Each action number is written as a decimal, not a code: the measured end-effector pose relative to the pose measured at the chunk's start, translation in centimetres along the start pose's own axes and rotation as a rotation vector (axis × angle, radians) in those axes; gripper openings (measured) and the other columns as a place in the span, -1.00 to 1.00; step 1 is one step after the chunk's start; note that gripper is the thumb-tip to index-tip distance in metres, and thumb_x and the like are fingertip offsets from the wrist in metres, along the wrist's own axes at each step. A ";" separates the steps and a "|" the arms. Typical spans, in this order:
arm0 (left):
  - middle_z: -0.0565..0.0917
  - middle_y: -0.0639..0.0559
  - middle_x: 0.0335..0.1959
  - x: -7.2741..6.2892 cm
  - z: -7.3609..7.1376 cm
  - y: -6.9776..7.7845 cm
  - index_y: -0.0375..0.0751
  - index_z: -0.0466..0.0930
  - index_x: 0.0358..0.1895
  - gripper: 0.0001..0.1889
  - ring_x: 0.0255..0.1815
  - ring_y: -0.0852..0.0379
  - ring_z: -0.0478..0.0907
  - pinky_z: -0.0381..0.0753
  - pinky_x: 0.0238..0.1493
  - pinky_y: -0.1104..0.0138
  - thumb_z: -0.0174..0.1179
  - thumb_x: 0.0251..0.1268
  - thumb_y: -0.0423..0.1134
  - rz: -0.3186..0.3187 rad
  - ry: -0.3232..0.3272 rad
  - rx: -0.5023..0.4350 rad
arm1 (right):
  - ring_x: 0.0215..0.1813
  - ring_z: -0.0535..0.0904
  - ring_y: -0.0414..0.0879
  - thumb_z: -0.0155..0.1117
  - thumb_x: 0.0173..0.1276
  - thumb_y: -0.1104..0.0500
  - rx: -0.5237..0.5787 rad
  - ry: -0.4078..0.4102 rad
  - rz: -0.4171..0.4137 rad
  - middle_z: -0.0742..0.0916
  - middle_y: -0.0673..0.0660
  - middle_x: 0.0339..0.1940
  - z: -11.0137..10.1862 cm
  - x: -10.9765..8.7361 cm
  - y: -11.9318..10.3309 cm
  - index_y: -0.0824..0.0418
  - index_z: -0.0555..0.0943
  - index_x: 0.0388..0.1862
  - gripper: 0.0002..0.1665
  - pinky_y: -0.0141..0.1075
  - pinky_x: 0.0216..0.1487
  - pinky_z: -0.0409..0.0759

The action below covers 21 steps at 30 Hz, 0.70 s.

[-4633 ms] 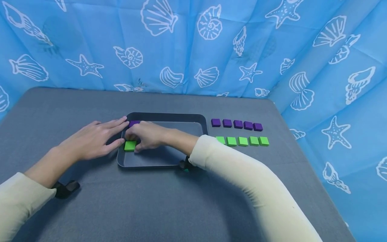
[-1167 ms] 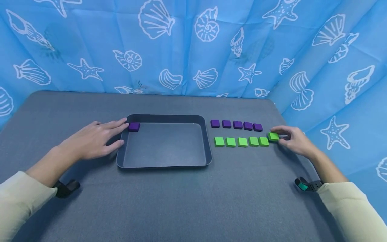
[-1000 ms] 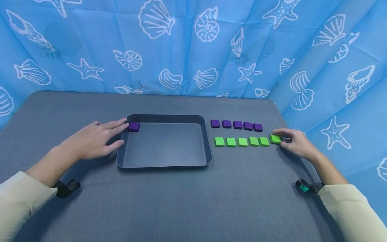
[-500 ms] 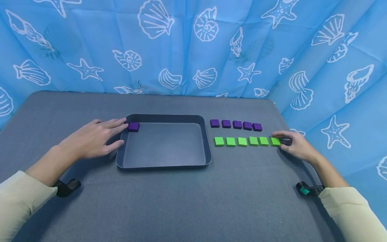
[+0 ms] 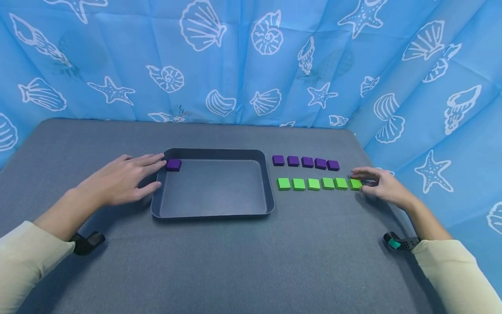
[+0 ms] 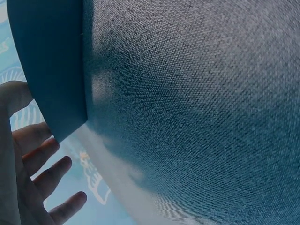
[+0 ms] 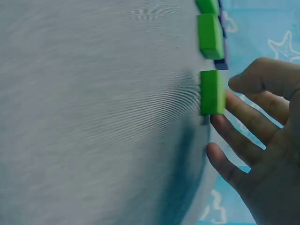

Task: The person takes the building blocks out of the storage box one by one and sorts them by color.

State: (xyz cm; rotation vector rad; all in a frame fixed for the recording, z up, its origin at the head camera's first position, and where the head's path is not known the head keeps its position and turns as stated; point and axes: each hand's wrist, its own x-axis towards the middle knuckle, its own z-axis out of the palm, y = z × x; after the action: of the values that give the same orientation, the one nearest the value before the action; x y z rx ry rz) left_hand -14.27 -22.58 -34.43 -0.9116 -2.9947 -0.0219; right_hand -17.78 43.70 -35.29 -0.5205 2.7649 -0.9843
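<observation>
In the head view my left hand (image 5: 117, 181) lies at the left side of a dark baking tray (image 5: 213, 213), fingers extended to its rim. The left wrist view shows these fingers spread along the tray's outer wall (image 6: 49, 61). A single purple block (image 5: 173, 165) sits in the tray's far left corner, beside the fingertips. At the table's right, my right hand (image 5: 382, 185) is around the rightmost green block (image 5: 354, 184) of a row. In the right wrist view the thumb stands a little off that green block (image 7: 212, 93), with the other fingers loosely extended close to it.
Several green blocks (image 5: 313, 184) form a near row right of the tray. Behind them runs a row of several purple blocks (image 5: 307, 162). A blue curtain (image 5: 235, 61) with shell prints hangs behind the grey table (image 5: 235, 261).
My right hand has brought a green block from the tray to the right end of the green row, set it down and loosened its fingers. The left hand stays at the tray.
</observation>
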 end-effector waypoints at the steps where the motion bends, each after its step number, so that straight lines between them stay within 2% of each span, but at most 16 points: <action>1: 0.36 -0.31 0.44 0.0 0.0 0.0 -0.29 0.40 0.41 -0.37 0.34 -0.32 0.42 0.38 0.18 -0.32 0.15 0.42 0.03 -0.002 0.002 -0.001 | 0.06 0.52 -0.45 0.25 0.35 0.42 0.014 0.004 0.000 0.60 0.50 0.18 -0.1 0.2 -0.2 0.51 0.40 0.33 -0.42 -0.61 -0.05 0.51; 7: 0.35 -0.30 0.44 -0.1 0.1 0.0 -0.28 0.38 0.42 -0.36 0.34 -0.32 0.42 0.36 0.19 -0.34 0.15 0.41 0.04 -0.012 0.002 -0.009 | 0.11 0.60 -0.26 0.33 0.37 0.30 0.044 0.032 -0.005 0.60 0.46 0.21 -0.2 2.1 -2.7 0.43 0.40 0.36 -0.38 -0.58 -0.04 0.55; 13: 0.34 -0.30 0.45 -0.1 0.3 0.0 -0.28 0.35 0.44 -0.35 0.33 -0.33 0.42 0.35 0.20 -0.35 0.13 0.43 0.03 -0.016 0.000 -0.015 | 0.23 0.60 -0.06 0.35 0.38 0.23 0.159 0.027 0.039 0.58 0.37 0.29 0.6 4.8 -6.0 0.29 0.42 0.39 -0.37 -0.45 0.01 0.61; 17: 0.32 -0.28 0.47 -0.2 0.3 0.0 -0.28 0.34 0.46 -0.35 0.33 -0.33 0.42 0.32 0.21 -0.36 0.11 0.45 0.04 -0.021 0.000 -0.021 | 0.29 0.55 0.11 0.37 0.35 0.25 0.218 -0.011 -0.017 0.60 0.32 0.29 1.6 6.9 -8.3 0.28 0.43 0.38 -0.36 -0.37 0.10 0.61; 21: 0.31 -0.27 0.48 -0.2 0.4 -0.1 -0.28 0.33 0.46 -0.35 0.32 -0.32 0.44 0.33 0.20 -0.35 0.10 0.46 0.04 -0.017 0.003 -0.024 | 0.29 0.55 0.16 0.41 0.31 0.28 0.222 -0.074 -0.102 0.62 0.26 0.28 2.9 9.0 -10.8 0.30 0.45 0.37 -0.34 -0.21 0.19 0.58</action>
State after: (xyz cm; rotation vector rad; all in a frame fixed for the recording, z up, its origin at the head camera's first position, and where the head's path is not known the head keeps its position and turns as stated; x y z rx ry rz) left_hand -14.14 -22.79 -34.79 -0.8868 -3.0063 -0.0601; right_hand -22.47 30.87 -30.98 -0.6531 2.5439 -1.2490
